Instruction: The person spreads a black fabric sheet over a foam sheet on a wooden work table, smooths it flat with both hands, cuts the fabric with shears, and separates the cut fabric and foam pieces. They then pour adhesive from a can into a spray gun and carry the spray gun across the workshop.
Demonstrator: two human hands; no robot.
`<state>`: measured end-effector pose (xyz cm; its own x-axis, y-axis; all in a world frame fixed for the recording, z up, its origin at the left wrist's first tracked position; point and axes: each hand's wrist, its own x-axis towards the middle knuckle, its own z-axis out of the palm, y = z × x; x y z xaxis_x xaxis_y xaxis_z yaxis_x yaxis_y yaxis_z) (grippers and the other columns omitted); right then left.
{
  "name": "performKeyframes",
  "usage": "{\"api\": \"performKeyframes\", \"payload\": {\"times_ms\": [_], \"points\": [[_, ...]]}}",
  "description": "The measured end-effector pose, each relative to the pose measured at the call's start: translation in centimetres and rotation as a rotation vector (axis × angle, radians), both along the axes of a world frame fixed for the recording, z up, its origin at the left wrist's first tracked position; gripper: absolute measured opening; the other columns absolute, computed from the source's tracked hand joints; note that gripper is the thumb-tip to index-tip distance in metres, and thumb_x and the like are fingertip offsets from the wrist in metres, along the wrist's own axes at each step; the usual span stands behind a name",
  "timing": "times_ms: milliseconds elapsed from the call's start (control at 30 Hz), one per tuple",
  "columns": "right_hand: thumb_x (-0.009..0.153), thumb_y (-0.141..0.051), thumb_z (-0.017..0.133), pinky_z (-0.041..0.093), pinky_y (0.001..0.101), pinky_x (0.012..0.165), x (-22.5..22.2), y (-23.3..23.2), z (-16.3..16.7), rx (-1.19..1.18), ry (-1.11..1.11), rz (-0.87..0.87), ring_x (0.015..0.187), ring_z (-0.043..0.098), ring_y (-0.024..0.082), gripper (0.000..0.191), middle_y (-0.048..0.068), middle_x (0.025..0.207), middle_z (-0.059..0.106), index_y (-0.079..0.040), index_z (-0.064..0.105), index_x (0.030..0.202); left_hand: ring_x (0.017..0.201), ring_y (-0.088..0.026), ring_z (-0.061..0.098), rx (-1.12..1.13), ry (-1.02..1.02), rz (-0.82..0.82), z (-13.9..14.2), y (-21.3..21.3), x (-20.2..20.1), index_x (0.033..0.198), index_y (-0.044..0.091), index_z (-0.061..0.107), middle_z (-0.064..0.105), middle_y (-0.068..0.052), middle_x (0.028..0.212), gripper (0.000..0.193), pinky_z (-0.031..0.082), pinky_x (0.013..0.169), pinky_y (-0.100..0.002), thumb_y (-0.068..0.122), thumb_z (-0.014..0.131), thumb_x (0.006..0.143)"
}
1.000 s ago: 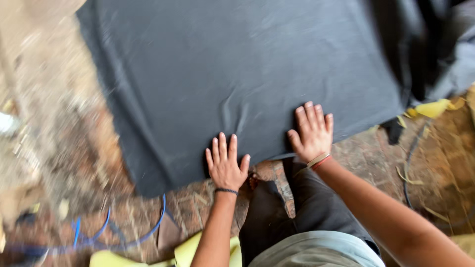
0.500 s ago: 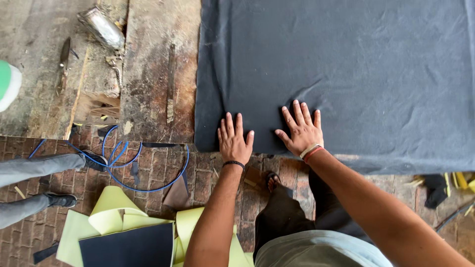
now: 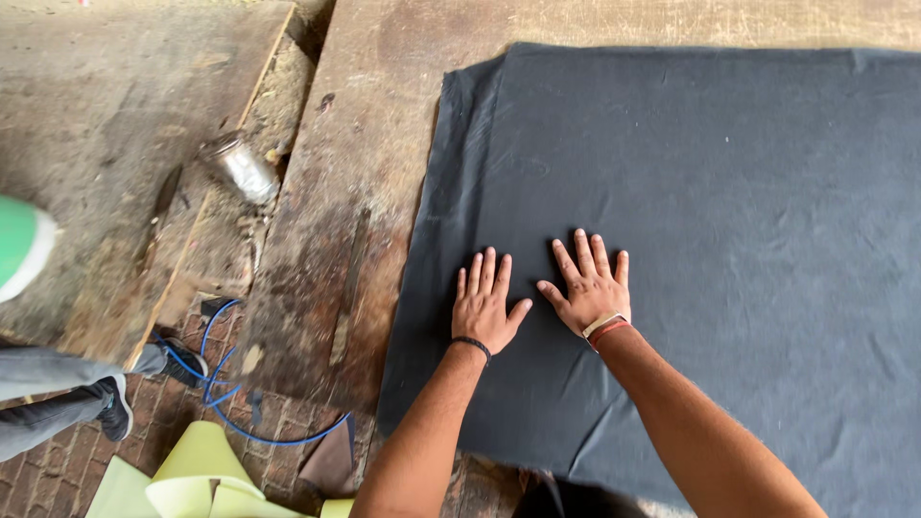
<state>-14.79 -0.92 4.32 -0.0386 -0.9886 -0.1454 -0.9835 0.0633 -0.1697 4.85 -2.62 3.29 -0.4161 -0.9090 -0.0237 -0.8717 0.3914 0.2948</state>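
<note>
Head view: we see left hand (image 3: 486, 309) and right hand (image 3: 587, 285), grip open, palms flat on dark cloth (image 3: 691, 240) spread over worn surface (image 3: 374, 144); uneven pressing could crease its overhanging near edge.

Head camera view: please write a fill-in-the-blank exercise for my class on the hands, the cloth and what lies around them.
1. Both hands, the left hand and the right hand, lie flat with fingers spread on a dark grey ____.
2. The left wrist wears a thin black band; the right wrist wears a band coloured ____ and red.
3. On the brick floor lies a looped cable coloured ____.
4. On the boards left of the sheet lies a small ____ can.

Missing words: fabric sheet; cream; blue; metal
</note>
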Motion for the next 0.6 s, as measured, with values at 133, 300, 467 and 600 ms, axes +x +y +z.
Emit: {"api": "performKeyframes", "payload": {"times_ms": [133,300,467,600], "points": [[0.099,-0.064,0.035,0.006,0.0617,0.121,-2.1,-9.4,-0.8,-0.032,-0.003,0.084,0.154,0.013,0.03,0.071,0.008,0.168,0.019,-0.029,0.027,0.16,0.154,-0.037,0.019,-0.002,-0.008,-0.013,-0.9,-10.5,-3.4,0.159,0.017,0.029,0.021,-0.018,0.167,0.079,0.016,0.123,-0.055,0.054,0.056,0.096],[0.1,-0.057,0.036,0.006,0.0608,0.121,-4.5,-21.5,-1.5,-0.07,-0.029,0.089,0.155,0.015,0.028,0.067,0.008,0.168,0.02,-0.028,0.028,0.16,0.154,-0.036,0.022,-0.075,0.011,-0.053,-2.4,-22.6,-6.6,0.161,0.016,0.03,0.023,-0.017,0.168,0.073,0.017,0.123,-0.056,0.046,0.054,0.099],[0.099,-0.056,0.036,0.006,0.06,0.12,-6.3,-31.5,-2.4,-0.041,-0.062,0.087,0.154,0.015,0.026,0.068,0.008,0.168,0.019,-0.028,0.027,0.16,0.156,-0.034,0.021,-0.09,-0.002,0.036,-4.1,-31.5,-9.5,0.161,0.017,0.03,0.023,-0.013,0.169,0.068,0.017,0.124,-0.056,0.04,0.051,0.099],[0.101,-0.051,0.035,0.008,0.0589,0.121,-8.3,-37.2,-3.3,-0.093,-0.014,0.163,0.154,0.016,0.026,0.065,0.007,0.168,0.021,-0.025,0.027,0.161,0.154,-0.034,0.019,-0.068,-0.072,0.182,-4.6,-36.5,-13.7,0.16,0.022,0.031,0.022,-0.009,0.169,0.065,0.015,0.123,-0.056,0.034,0.048,0.098]]}}
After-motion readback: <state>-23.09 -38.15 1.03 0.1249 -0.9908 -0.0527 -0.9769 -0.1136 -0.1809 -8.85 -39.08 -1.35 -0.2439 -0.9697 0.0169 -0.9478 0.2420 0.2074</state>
